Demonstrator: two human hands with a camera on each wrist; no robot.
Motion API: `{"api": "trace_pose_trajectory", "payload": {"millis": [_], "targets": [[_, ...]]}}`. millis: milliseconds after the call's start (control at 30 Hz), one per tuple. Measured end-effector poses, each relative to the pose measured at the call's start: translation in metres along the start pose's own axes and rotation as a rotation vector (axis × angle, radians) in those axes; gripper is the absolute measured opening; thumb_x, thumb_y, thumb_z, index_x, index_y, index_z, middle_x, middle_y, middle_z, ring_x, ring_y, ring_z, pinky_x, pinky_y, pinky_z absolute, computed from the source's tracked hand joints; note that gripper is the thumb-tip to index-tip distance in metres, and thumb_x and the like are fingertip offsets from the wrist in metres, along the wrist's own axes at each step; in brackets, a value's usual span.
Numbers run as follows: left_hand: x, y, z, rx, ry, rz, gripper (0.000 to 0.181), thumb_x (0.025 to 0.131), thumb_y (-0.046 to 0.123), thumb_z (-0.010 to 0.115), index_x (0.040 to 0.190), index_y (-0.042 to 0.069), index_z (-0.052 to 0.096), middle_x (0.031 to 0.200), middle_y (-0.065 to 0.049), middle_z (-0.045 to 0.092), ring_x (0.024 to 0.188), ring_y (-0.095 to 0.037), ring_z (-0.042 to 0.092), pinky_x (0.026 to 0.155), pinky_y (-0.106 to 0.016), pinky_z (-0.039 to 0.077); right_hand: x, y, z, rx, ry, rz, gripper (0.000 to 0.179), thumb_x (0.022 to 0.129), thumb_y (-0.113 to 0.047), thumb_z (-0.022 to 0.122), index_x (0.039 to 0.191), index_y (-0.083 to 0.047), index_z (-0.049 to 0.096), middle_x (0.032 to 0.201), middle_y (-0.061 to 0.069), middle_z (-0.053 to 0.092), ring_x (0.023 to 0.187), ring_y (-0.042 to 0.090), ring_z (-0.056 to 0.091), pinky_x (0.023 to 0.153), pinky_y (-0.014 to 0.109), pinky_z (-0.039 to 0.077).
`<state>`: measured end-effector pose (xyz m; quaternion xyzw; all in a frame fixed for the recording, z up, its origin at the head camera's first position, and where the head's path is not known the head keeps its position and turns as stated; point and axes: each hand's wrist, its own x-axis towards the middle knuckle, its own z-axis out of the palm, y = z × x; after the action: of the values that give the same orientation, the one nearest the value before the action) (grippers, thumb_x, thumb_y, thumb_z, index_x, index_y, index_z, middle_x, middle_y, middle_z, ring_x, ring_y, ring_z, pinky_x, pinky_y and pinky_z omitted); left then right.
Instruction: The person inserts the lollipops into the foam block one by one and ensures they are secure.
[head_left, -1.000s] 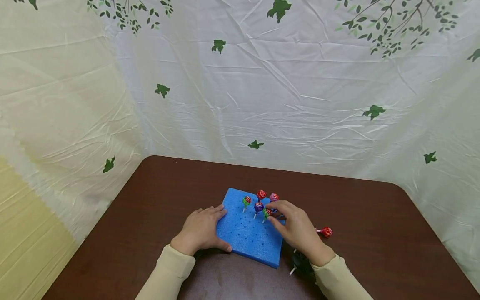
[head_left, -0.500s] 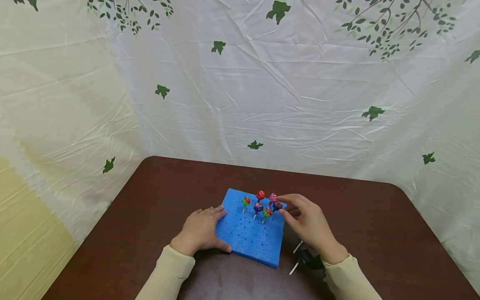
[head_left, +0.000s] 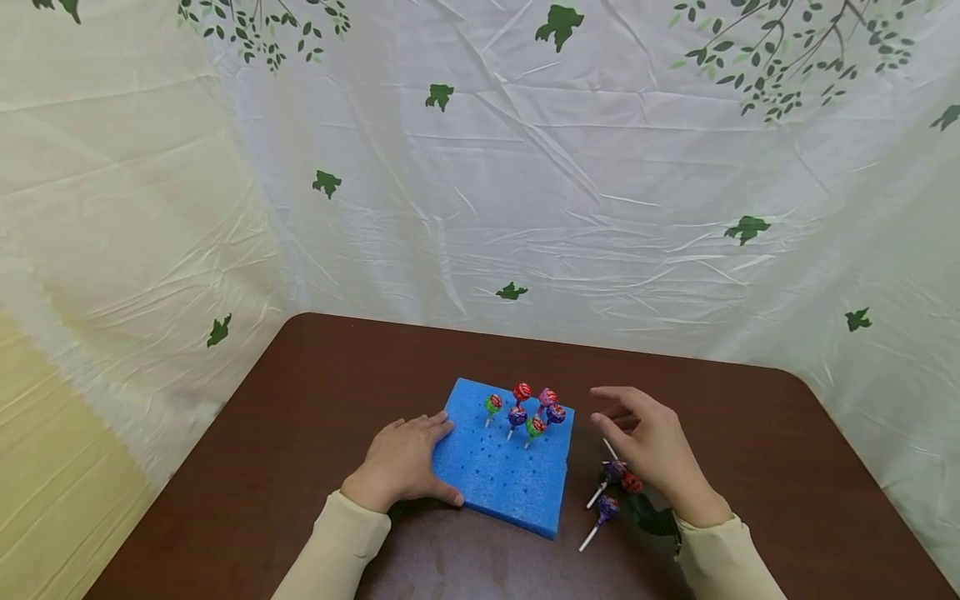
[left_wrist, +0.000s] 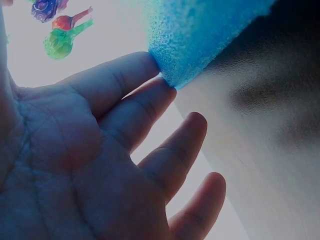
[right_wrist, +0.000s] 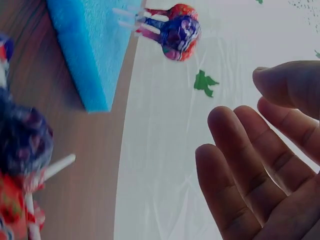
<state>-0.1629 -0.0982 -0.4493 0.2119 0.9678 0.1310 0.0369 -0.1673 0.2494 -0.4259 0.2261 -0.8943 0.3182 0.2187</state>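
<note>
A blue foam board [head_left: 517, 487] dotted with small holes lies on the table, several wrapped lollipops standing in its far part. Among them are a green-and-red lollipop [head_left: 492, 403], a red one [head_left: 522, 391] and a purple one [head_left: 556, 414] near the right edge. My left hand [head_left: 401, 458] rests against the board's left side; in the left wrist view its fingertips touch the blue foam [left_wrist: 185, 40]. Off the board to the right, my right hand [head_left: 652, 437] hovers with loosely bent fingers, and nothing is between them in the right wrist view.
Loose lollipops lie right of the board, below my right hand: a purple one [head_left: 608, 507], another purple one [head_left: 613, 472] and a red one [head_left: 632, 482]. The brown table [head_left: 360, 367] ends at a white leaf-printed sheet [head_left: 637, 275].
My right hand has let go of the purple lollipop at the board's right edge and moved right, uncovering the loose lollipops. The left hand has stayed in place.
</note>
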Motion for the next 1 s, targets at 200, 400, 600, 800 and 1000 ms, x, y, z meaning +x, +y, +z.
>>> {"api": "trace_pose_trajectory", "payload": {"millis": [200, 400, 600, 800, 1000], "targets": [[-0.001, 0.001, -0.001, -0.003, 0.009, 0.010, 0.105, 0.061, 0.067, 0.084, 0.144, 0.010, 0.054, 0.151, -0.008, 0.046, 0.137, -0.033, 0.043, 0.110, -0.055, 0.033, -0.008, 0.013, -0.008, -0.028, -0.025, 0.042, 0.039, 0.087, -0.002, 0.076, 0.124, -0.008, 0.066, 0.107, 0.004, 0.068, 0.084, 0.020, 0.070, 0.072, 0.045, 0.059], [-0.001, 0.001, -0.001, -0.003, 0.012, 0.009, 0.105, 0.061, 0.067, 0.084, 0.144, 0.009, 0.055, 0.151, -0.008, 0.047, 0.137, -0.032, 0.044, 0.110, -0.054, 0.033, -0.023, 0.029, -0.018, -0.034, -0.106, 0.145, 0.036, 0.091, -0.009, 0.074, 0.126, -0.009, 0.065, 0.108, 0.011, 0.069, 0.086, 0.027, 0.071, 0.071, 0.042, 0.059], [-0.001, 0.000, -0.001, -0.006, 0.010, 0.007, 0.106, 0.061, 0.068, 0.084, 0.144, 0.010, 0.054, 0.152, -0.008, 0.046, 0.137, -0.033, 0.043, 0.110, -0.054, 0.033, -0.032, 0.046, -0.033, -0.035, -0.188, 0.226, 0.037, 0.092, -0.012, 0.074, 0.127, -0.007, 0.065, 0.112, 0.014, 0.069, 0.092, 0.030, 0.071, 0.074, 0.044, 0.058], [-0.001, -0.002, 0.001, -0.005, 0.010, 0.007, 0.106, 0.061, 0.069, 0.083, 0.144, 0.010, 0.054, 0.152, -0.007, 0.046, 0.137, -0.033, 0.043, 0.110, -0.054, 0.033, -0.034, 0.055, -0.042, -0.023, -0.287, 0.306, 0.037, 0.091, -0.018, 0.075, 0.125, -0.007, 0.066, 0.102, 0.007, 0.072, 0.089, 0.025, 0.070, 0.069, 0.037, 0.057], [0.000, -0.001, 0.001, 0.002, 0.014, 0.010, 0.106, 0.061, 0.069, 0.083, 0.144, 0.010, 0.055, 0.151, -0.007, 0.047, 0.137, -0.033, 0.044, 0.109, -0.054, 0.034, -0.038, 0.064, -0.045, 0.050, -0.350, 0.328, 0.039, 0.089, -0.019, 0.078, 0.124, -0.006, 0.065, 0.103, 0.006, 0.072, 0.089, 0.022, 0.070, 0.068, 0.028, 0.055]]}}
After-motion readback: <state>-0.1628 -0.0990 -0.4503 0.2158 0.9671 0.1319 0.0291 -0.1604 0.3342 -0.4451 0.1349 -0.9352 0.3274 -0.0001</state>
